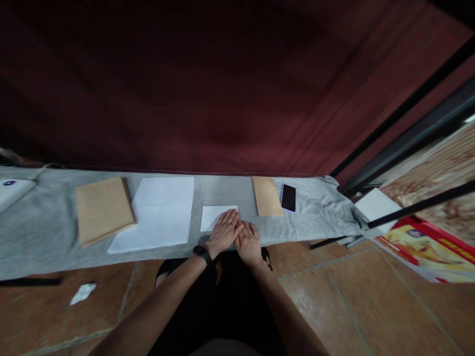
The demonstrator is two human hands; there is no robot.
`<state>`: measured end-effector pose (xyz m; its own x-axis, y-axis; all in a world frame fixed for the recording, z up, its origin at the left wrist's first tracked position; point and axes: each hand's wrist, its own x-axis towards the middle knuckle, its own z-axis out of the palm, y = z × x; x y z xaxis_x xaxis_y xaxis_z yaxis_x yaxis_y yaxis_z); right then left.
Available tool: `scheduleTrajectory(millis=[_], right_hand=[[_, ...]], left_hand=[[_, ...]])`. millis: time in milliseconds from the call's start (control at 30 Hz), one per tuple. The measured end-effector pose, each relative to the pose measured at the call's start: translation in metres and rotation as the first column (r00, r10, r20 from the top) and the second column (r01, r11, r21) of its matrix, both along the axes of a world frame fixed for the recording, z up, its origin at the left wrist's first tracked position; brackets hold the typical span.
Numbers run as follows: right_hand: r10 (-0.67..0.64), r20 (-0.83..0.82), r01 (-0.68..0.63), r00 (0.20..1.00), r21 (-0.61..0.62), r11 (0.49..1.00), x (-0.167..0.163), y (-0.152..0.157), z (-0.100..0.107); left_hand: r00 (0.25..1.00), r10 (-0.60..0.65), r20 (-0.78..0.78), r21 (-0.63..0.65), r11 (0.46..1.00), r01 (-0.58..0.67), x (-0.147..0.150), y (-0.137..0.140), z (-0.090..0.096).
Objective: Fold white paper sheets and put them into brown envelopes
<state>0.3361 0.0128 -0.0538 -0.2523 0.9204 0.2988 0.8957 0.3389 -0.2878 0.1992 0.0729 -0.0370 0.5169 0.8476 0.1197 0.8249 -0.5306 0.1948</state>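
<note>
A small folded sheet of white paper (212, 215) lies on the grey cloth-covered table in front of me. My left hand (224, 231), with a dark band at its wrist, rests flat on the paper's right part, fingers stretched out. Beside it and touching it, my right hand (248, 243) lies with its fingers extended at the paper's lower right corner. The paper's right end is partly hidden under the hands. Neither hand is gripping anything. Right of them is a brown paper envelope (267, 197), lying flat.
Larger white sheets (163, 212) lie to the left, beside a stack of brown envelopes (104, 210). A phone (288, 198) lies right of the single envelope. A white device (15, 192) sits at the far left. Dark red cloth (222, 99) hangs behind the narrow table (319, 217).
</note>
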Motion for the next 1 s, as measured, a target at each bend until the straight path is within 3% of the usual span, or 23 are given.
scheduleTrajectory(millis=[233, 600, 800, 1000], right_hand=[[-0.019, -0.034, 0.019, 0.999, 0.010, 1.000, -0.001, 0.000, 0.001], [-0.038, -0.075, 0.037, 0.996, -0.013, 0.999, -0.001, 0.001, 0.008], [-0.056, -0.119, 0.052, 0.991, -0.035, 0.998, -0.010, 0.026, 0.015], [-0.039, -0.048, 0.036, 0.998, -0.055, 0.998, -0.022, 0.052, 0.011]], left_hand=[[0.996, 0.083, -0.021, 0.033, 0.996, -0.083, -0.015, 0.010, -0.006], [0.965, 0.262, 0.024, 0.126, 0.957, -0.263, -0.046, 0.001, -0.014], [0.964, 0.264, 0.031, 0.137, 0.954, -0.266, -0.047, 0.000, -0.015], [0.965, 0.257, 0.052, 0.159, 0.952, -0.262, -0.047, -0.001, -0.013]])
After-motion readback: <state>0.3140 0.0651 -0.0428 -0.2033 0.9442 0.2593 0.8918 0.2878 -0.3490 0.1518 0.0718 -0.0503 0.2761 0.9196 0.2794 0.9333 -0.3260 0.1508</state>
